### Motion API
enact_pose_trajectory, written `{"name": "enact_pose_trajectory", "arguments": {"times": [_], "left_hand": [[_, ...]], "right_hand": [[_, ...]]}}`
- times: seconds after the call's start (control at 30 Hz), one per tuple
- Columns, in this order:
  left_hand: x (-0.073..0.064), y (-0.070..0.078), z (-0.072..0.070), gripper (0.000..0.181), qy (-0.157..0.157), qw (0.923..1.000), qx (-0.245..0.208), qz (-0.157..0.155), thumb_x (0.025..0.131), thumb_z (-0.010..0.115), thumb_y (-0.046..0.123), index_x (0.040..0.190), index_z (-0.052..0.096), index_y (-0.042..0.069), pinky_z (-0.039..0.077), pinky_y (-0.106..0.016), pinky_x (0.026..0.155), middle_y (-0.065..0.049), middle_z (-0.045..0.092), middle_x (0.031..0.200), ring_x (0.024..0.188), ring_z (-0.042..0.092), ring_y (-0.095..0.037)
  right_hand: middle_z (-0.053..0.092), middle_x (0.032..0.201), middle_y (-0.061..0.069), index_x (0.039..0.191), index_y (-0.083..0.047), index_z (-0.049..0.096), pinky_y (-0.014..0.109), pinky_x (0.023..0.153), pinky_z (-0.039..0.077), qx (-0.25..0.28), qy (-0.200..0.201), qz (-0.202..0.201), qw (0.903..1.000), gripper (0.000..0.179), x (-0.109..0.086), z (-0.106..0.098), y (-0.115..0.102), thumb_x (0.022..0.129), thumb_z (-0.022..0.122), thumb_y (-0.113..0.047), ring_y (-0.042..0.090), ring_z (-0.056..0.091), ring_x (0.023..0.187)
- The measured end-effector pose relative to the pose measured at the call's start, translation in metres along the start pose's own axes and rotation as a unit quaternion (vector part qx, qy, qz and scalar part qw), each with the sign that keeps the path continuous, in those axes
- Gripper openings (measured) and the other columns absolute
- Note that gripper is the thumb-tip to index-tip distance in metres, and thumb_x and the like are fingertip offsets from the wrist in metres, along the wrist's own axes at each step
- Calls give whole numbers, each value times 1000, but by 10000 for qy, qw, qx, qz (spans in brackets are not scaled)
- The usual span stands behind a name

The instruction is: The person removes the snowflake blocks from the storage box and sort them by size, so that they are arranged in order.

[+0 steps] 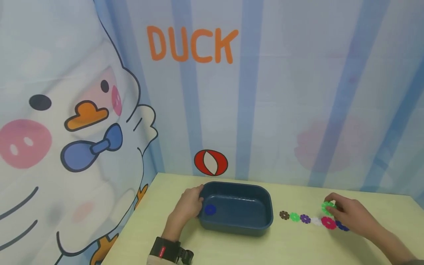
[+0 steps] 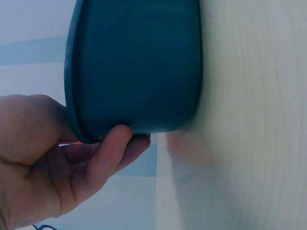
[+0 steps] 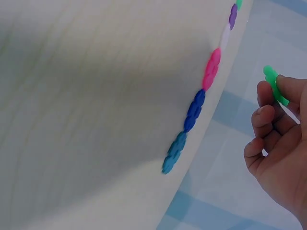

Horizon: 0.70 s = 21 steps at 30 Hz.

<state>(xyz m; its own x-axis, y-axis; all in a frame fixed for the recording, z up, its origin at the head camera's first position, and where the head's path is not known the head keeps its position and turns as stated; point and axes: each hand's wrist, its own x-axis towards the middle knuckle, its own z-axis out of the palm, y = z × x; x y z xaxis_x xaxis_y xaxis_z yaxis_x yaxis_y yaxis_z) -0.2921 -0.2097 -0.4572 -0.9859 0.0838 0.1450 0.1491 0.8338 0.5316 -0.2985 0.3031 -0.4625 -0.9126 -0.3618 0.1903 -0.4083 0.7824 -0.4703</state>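
Observation:
My left hand (image 1: 187, 204) grips the left end of a dark blue plastic tub (image 1: 239, 213), which stands on the table. Inside the tub, near that end, lies a blue notched disc (image 1: 210, 209). My right hand (image 1: 354, 215) pinches a light green notched disc (image 1: 328, 208) between thumb and fingers, raised over a row of similar discs. Along the row lie a brown disc (image 1: 284, 215), a green one (image 1: 294, 217), a purple one (image 1: 305, 219), a white one (image 1: 316, 221), a pink one (image 1: 328, 222), a dark blue one (image 3: 194, 110) and a teal one (image 3: 174, 153).
The pale wood-grain table (image 1: 232, 250) meets a striped cloth backdrop (image 1: 281, 92) right behind the tub. On the left hangs a cloth with a large cartoon duck (image 1: 82, 191). A black strap (image 1: 165, 250) circles my left wrist.

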Motion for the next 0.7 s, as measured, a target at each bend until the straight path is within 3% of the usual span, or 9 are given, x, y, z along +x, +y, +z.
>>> {"name": "enact_pose_trajectory", "arguments": {"times": [0.33, 0.57, 0.7], "left_hand": [[3, 3, -1, 48, -27, 10000, -51, 4, 102, 63, -1, 149, 54, -8, 61, -45, 89, -29, 62, 144, 111, 70, -32], [2, 4, -4, 48, -22, 10000, -17, -57, 102, 62, 0, 149, 54, -8, 62, -44, 88, -29, 62, 144, 114, 70, -34], [1, 3, -3, 49, -68, 9998, -174, -99, 103, 61, -1, 151, 52, -8, 62, -35, 65, -31, 61, 144, 94, 76, -31]], "right_hand": [[45, 62, -5, 123, -3, 67, 25, 49, 32, -392, 237, 342, 9984, 22, -17, -11, 40, 104, 67, -14, 4, 33, 52], [52, 66, -2, 123, 4, 67, 28, 52, 35, -749, 26, 935, 9928, 26, -21, -20, 69, 105, 64, -14, 10, 42, 57], [62, 73, -3, 120, 8, 66, 31, 57, 44, -848, -214, 1141, 9896, 28, -27, -21, 85, 103, 65, -14, 14, 51, 64]]}}
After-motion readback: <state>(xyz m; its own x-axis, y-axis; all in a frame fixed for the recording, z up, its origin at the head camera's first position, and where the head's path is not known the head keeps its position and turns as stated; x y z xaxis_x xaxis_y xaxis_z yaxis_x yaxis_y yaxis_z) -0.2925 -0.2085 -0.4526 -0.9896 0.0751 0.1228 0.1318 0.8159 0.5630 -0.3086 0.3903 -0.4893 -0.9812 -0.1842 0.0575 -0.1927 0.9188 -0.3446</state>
